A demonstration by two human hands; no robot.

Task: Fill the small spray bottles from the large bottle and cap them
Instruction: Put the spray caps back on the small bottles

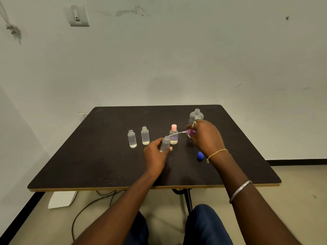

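My left hand [155, 154] grips a small clear bottle [165, 144], tilted, its mouth open. My right hand [205, 137] pinches a purple spray cap [191, 132]; the cap's thin tube [177, 133] reaches left, its tip at the held bottle's mouth. Behind stands a small bottle with a pink cap [174, 134]. Two uncapped small bottles [132, 139] [145, 135] holding clear liquid stand to the left. The large clear bottle [196, 116] stands uncapped behind my right hand.
A blue cap [200, 155] lies on the dark table [106, 165] near my right wrist. The wall is close behind the table. On the floor below are cables and a white box [62, 198].
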